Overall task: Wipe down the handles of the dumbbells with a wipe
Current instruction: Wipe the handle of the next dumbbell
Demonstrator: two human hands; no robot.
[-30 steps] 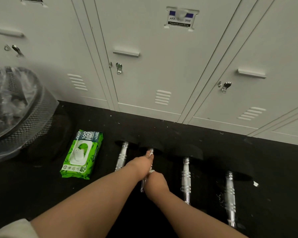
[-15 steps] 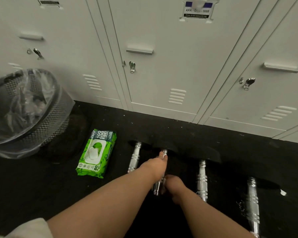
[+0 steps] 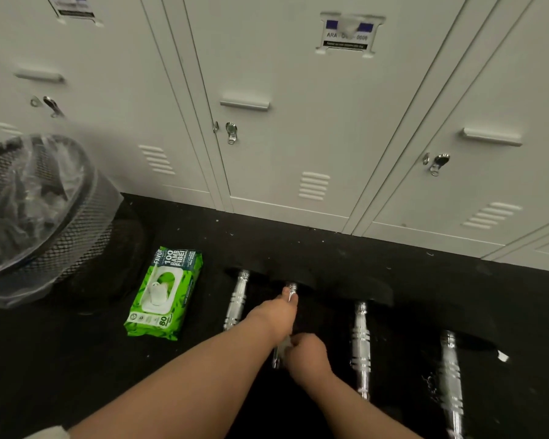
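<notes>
Both hands: left hand (image 3: pixel 274 313) and right hand (image 3: pixel 308 354) on 1 dumbbell handle (image 3: pixel 291 288).

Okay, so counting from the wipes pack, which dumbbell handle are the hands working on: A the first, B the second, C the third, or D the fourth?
B: both the left hand and the right hand sit on the second handle over from the wipes pack, with a bit of white wipe showing at the right hand.
</notes>
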